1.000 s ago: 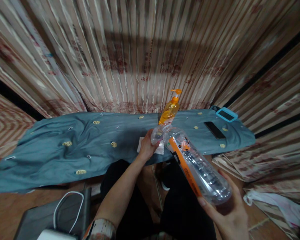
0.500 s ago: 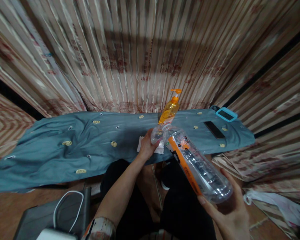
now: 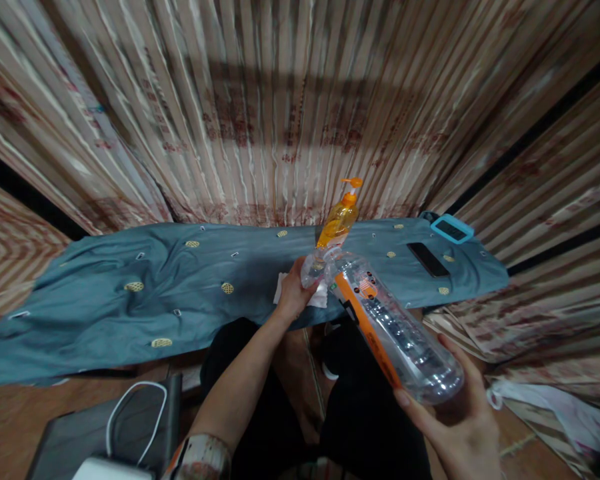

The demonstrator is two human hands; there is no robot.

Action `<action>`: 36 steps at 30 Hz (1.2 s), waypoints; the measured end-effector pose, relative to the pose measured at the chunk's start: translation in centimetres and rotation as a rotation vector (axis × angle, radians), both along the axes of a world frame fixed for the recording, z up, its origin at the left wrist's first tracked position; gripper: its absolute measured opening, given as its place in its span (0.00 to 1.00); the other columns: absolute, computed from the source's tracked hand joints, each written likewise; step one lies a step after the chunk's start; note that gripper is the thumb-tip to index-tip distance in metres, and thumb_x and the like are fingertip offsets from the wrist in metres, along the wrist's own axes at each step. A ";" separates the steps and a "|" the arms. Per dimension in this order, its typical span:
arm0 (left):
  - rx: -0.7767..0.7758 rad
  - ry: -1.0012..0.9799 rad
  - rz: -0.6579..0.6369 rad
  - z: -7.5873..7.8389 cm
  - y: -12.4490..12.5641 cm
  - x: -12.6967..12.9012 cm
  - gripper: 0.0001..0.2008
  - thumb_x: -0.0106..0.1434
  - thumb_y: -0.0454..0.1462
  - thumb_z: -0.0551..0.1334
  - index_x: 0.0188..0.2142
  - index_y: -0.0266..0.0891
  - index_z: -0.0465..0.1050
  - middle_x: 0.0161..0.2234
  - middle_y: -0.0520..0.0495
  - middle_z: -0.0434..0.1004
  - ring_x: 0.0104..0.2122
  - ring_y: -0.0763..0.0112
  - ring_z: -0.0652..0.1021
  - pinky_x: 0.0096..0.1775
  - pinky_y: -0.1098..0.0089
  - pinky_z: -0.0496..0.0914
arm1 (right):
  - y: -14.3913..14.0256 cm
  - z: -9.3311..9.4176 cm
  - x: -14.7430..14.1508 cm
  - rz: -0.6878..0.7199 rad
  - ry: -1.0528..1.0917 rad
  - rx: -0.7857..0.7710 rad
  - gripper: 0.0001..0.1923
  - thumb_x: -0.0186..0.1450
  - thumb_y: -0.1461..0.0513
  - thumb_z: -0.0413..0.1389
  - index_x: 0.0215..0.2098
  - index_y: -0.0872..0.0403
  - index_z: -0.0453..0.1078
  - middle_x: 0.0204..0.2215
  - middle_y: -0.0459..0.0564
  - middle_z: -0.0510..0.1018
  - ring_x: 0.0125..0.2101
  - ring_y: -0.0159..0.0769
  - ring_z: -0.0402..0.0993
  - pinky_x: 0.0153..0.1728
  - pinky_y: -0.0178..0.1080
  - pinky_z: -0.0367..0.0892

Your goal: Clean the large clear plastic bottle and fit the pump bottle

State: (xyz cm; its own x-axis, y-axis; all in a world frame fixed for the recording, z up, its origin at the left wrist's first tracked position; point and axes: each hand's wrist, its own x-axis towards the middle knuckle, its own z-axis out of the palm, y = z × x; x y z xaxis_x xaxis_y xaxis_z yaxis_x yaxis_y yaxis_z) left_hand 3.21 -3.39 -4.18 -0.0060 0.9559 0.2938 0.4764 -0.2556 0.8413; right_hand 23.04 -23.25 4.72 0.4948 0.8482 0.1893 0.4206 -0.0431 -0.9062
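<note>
My right hand grips a large clear plastic bottle near its base. An orange label runs along its side. The bottle is tilted, its neck pointing away from me and to the left. At the neck, my left hand has its fingers closed round a small clear container, whose exact kind I cannot make out. The neck and the container's top meet or overlap in view. Beneath my left hand lies a white tissue. Just behind stands a pump bottle of orange liquid with an orange pump head.
A patterned blue-green cloth covers the bench. At its right lie a black phone and a blue-framed digital clock. Pleated curtains hang behind and on both sides. At lower left, a white cable rests on a grey surface.
The large bottle has shifted very slightly to the left. Both hands keep the same grip, and the other things stay where they were.
</note>
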 end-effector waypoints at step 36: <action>0.011 -0.030 -0.011 -0.1 0.0 -0.1 0.26 0.58 0.35 0.68 0.56 0.40 0.67 0.50 0.44 0.80 0.48 0.58 0.80 0.49 0.62 0.74 | 0.2 -0.1 0.1 0.021 0.030 0.023 0.49 0.49 0.53 0.72 0.65 0.53 0.61 0.62 0.60 0.68 0.59 0.62 0.68 0.58 0.59 0.66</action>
